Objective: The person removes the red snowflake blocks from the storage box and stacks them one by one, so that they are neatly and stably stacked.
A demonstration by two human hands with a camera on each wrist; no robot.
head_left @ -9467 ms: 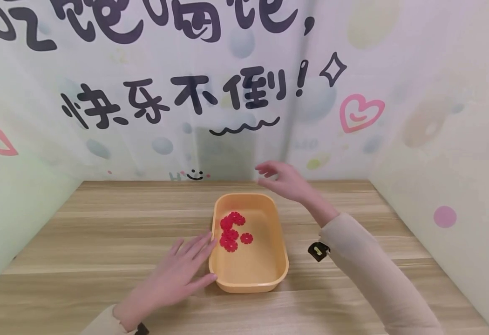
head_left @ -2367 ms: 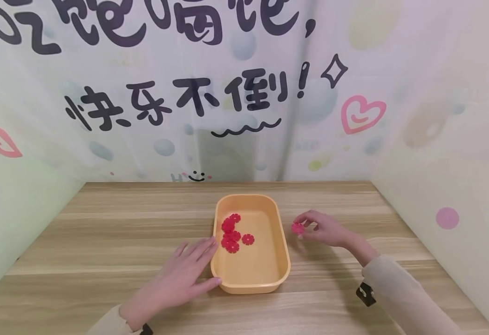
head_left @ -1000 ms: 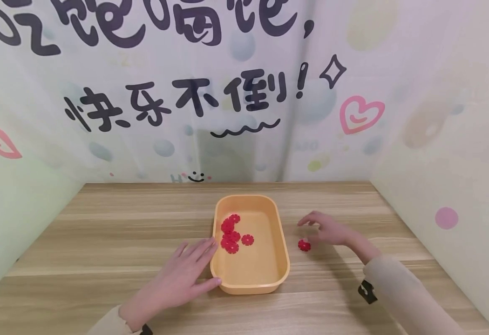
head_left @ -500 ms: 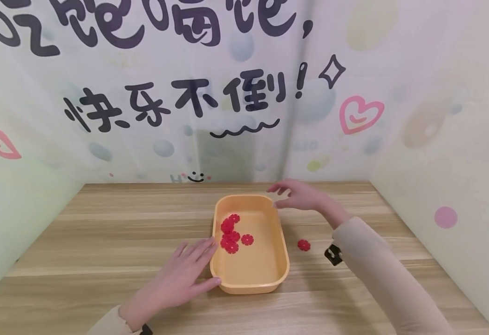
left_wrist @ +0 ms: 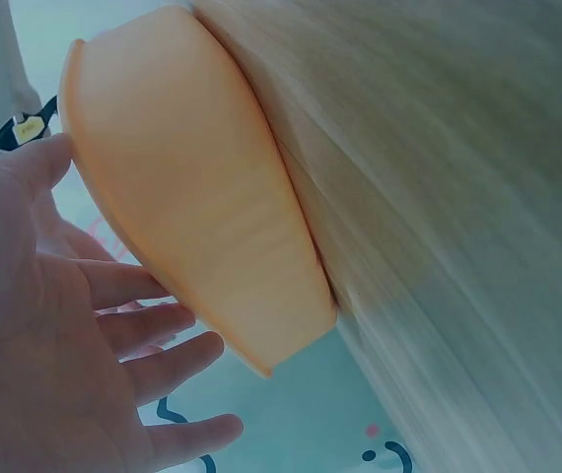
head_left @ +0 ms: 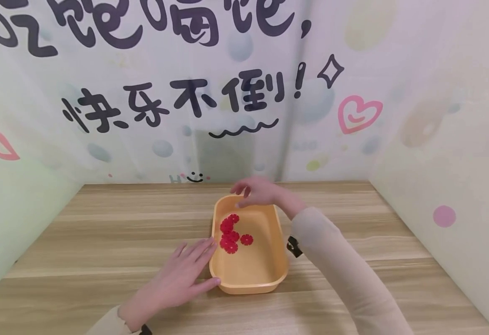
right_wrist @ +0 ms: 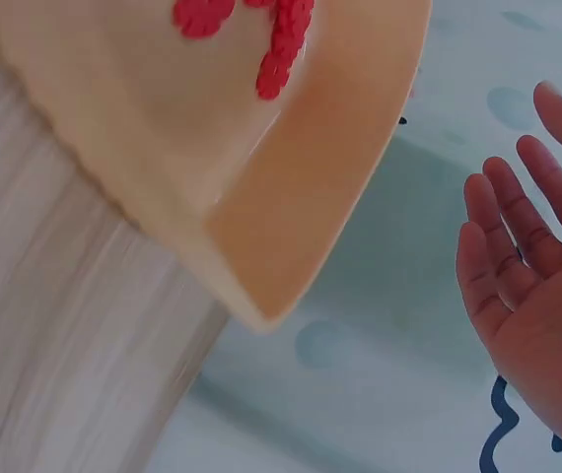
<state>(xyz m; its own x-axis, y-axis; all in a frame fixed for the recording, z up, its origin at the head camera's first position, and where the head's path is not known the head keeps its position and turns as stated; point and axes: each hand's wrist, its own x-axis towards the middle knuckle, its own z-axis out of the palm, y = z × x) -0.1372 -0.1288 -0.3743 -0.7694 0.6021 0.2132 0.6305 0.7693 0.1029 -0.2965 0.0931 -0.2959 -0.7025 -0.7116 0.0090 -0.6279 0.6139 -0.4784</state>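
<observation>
An orange-yellow plastic tray (head_left: 250,281) stands on the table, with several red notched flower-shaped discs (head_left: 229,235) in its left part. One red disc (head_left: 246,239) lies apart from the cluster. My left hand (head_left: 177,277) has its fingers spread and touches the tray's left rim; the left wrist view shows the fingertips at the tray's edge (left_wrist: 177,197). Above the far end of the tray hovers my right hand (head_left: 259,191), holding nothing, its fingers loosely bent. In the right wrist view that bare palm (right_wrist: 547,325) is apart from the tray.
The wood-grain table (head_left: 102,232) meets a printed back curtain (head_left: 152,153) behind the tray. Pale walls (head_left: 445,163) close in on both sides. My right sleeve (head_left: 341,260) crosses the table's right side and hides part of it.
My right hand laid one red disc on the table right of the tray, let go, and moved left over the tray's far end. The sleeve now hides that disc. My left hand stays put.
</observation>
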